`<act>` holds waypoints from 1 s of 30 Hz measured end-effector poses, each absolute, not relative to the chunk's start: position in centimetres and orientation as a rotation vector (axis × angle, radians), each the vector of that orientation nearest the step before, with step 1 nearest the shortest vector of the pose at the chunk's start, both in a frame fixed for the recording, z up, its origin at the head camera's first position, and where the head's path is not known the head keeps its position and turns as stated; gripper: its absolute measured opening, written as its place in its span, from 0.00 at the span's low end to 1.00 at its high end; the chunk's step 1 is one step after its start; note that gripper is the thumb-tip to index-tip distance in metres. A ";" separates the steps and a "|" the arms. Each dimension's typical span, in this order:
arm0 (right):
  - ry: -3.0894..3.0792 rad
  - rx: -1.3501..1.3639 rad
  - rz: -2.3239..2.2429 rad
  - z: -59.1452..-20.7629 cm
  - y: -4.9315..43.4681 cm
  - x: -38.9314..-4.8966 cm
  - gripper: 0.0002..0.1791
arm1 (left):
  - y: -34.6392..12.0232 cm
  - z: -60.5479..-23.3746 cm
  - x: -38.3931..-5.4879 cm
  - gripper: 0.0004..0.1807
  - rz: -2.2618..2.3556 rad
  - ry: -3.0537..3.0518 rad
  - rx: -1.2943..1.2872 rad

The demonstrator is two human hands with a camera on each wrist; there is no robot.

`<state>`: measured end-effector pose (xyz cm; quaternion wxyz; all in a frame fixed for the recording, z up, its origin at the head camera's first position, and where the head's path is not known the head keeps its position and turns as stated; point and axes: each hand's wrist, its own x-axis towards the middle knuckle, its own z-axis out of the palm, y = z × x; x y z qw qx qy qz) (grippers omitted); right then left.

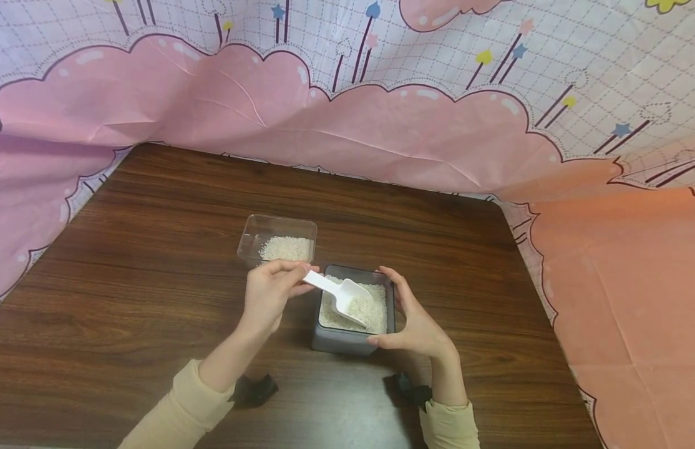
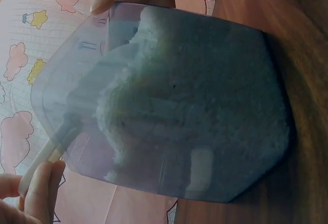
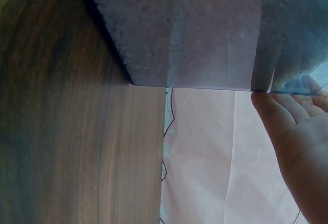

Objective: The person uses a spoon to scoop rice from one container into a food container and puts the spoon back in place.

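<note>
My left hand (image 1: 269, 293) pinches the handle of a white plastic scoop (image 1: 323, 282). The scoop's bowl tilts down over the rice (image 1: 381, 312) in a see-through grey square container (image 1: 347, 343), with some grains in the bowl. Through the container's wall in the left wrist view, the rice (image 2: 205, 96) shows as a deep, uneven heap. My right hand (image 1: 423, 327) grips the container from the right, thumb at the front corner and fingers at the far side. In the right wrist view this hand (image 3: 302, 147) lies against the container's upper part.
Behind the left hand stands a shallow clear plastic box (image 1: 248, 243) with a small pile of rice (image 1: 286, 248). Everything stands on a dark wooden table (image 1: 156, 262). A pink patterned cloth (image 1: 359, 137) hangs along its far edge and sides.
</note>
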<state>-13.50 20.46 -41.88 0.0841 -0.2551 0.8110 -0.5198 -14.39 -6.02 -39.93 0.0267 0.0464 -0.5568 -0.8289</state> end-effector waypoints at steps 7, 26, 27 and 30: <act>2.413 -0.765 -1.560 -42.1 20.5 -13.6 0.62 | -6.1 -40.1 -14.1 0.07 -2.550 -1.579 0.153; 2.419 -0.743 -1.557 -41.9 20.5 -13.5 0.63 | -7.1 -40.3 -14.1 0.07 -2.649 -1.522 0.206; 2.421 -0.740 -1.555 -41.9 20.5 -13.5 0.63 | -7.1 -40.2 -14.1 0.07 -2.657 -1.519 0.207; 2.421 -0.734 -1.552 -41.9 20.5 -13.5 0.63 | -7.2 -40.0 -14.1 0.06 -2.679 -1.503 0.211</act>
